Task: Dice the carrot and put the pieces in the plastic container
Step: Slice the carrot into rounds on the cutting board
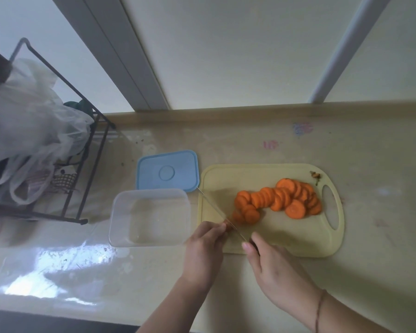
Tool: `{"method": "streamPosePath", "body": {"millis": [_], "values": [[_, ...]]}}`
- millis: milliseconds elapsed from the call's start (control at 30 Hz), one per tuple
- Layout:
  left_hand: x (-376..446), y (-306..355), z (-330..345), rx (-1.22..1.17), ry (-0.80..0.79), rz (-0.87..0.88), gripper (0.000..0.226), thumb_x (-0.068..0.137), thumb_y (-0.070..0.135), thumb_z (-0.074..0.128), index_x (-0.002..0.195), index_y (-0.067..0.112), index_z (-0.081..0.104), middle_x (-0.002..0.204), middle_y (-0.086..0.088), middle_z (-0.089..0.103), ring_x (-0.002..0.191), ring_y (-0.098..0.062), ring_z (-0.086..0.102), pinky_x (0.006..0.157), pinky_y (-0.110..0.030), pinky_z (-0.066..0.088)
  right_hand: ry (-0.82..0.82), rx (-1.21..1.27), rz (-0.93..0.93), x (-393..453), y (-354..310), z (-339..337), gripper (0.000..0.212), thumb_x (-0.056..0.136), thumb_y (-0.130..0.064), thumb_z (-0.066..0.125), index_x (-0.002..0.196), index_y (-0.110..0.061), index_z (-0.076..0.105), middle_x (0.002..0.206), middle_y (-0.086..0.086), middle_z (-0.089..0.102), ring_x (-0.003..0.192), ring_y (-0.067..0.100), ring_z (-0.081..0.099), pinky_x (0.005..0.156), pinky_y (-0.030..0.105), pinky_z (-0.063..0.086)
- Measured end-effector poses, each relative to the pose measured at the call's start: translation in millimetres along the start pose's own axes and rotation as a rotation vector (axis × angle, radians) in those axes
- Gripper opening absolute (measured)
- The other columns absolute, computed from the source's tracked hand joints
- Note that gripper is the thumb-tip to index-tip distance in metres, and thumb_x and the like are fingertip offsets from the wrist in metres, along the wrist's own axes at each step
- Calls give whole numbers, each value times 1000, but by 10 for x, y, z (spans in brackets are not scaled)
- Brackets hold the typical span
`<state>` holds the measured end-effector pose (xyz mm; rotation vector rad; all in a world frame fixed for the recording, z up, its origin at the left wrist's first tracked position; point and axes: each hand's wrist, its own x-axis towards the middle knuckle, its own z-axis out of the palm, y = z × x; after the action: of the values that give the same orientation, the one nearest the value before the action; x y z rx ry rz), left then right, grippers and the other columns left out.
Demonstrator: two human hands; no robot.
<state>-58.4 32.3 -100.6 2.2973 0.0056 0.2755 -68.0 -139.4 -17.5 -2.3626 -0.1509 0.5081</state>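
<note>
On the yellow cutting board [269,241], the left hand [203,246] pinches the last carrot stub [228,224] while the right hand [271,263] grips the knife [216,209], slicing beside carrot rounds [279,200]. Dicing remains; the clear plastic container [149,217] sits empty alongside.

Knife handle hidden inside right hand [271,265], carrot stub [228,225] mostly covered by left hand [205,246] fingertips, thin blade [220,212] motion-blurred, both forearms cut off at bottom edge, rack [58,145] w/ plastic bags [29,121] cropped at left edge, contents unclear.
</note>
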Motion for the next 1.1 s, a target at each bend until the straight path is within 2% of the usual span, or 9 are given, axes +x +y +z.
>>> {"method": "streamPosePath", "body": {"millis": [67, 133, 233, 300, 433, 600, 767, 900, 1100], "values": [[-5, 22, -5, 6, -9, 41, 19, 89, 23, 69, 96, 8, 79, 85, 3, 67, 71, -12, 66, 61, -27, 54, 6, -2, 13, 176, -43, 57, 37, 95, -59, 18, 83, -28, 34, 68, 0, 55, 73, 30, 58, 64, 46, 45], [-3, 34, -21, 15, -16, 52, 23, 90, 26, 66, 98, 9, 80, 87, 1, 68, 73, -11, 66, 64, -26, 55, -8, 95, 52, 322, -50, 72, 37, 97, -57, 23, 84, -26, 39, 70, -1, 57, 72, 26, 59, 67, 46, 48], [-1, 53, -59, 22, -2, 9, 17, 87, 12, 72, 101, 12, 80, 90, 3, 70, 75, -11, 66, 67, -27, 54, -8, 209, 96, 326, -19, -6, 38, 95, -56, 26, 81, -25, 42, 70, -1, 56, 68, 13, 57, 71, 43, 47], [6, 87, -75, 20, 1, -30, 20, 85, 9, 72, 102, 14, 80, 87, 5, 71, 73, -7, 64, 68, -25, 52, 9, 219, 85, 237, 7, -58, 40, 92, -59, 25, 78, -25, 40, 66, -1, 52, 63, 11, 53, 66, 39, 44], [29, 165, -112, 0, -9, -158, 22, 78, 2, 82, 95, 16, 79, 82, 14, 69, 75, -4, 61, 70, -6, 45, 41, 190, 6, 41, -8, -114, 40, 92, -58, 28, 77, -23, 39, 64, 3, 52, 56, 15, 49, 58, 37, 37], [15, 147, -130, -6, -20, -188, 20, 77, 3, 84, 87, 19, 79, 77, 11, 70, 72, -4, 61, 66, -15, 48, 20, 171, -22, -86, -21, -140, 39, 92, -59, 26, 76, -24, 36, 59, 0, 51, 52, 14, 46, 57, 37, 33], [37, 173, -127, -15, -20, -210, 17, 77, 3, 84, 84, 19, 80, 75, 12, 70, 73, -2, 62, 64, -13, 47, 0, 158, -24, -103, -24, -138, 40, 91, -60, 25, 77, -24, 35, 59, -8, 52, 53, 10, 45, 59, 38, 32], [43, 186, -125, -24, -25, -225, 17, 77, 3, 84, 83, 18, 80, 74, 12, 71, 74, 0, 62, 64, -8, 45, -8, 148, 1, -98, 1, -118, 42, 90, -62, 22, 79, -23, 35, 64, -8, 55, 55, 11, 45, 61, 40, 35], [28, 159, -109, 2, -43, -191, 17, 76, -1, 81, 83, 14, 80, 76, 8, 71, 71, -4, 61, 64, -7, 45, -20, 84, 2, -100, -28, -107, 36, 94, -59, 23, 78, -28, 33, 59, -3, 50, 55, 14, 44, 59, 40, 35]]}}
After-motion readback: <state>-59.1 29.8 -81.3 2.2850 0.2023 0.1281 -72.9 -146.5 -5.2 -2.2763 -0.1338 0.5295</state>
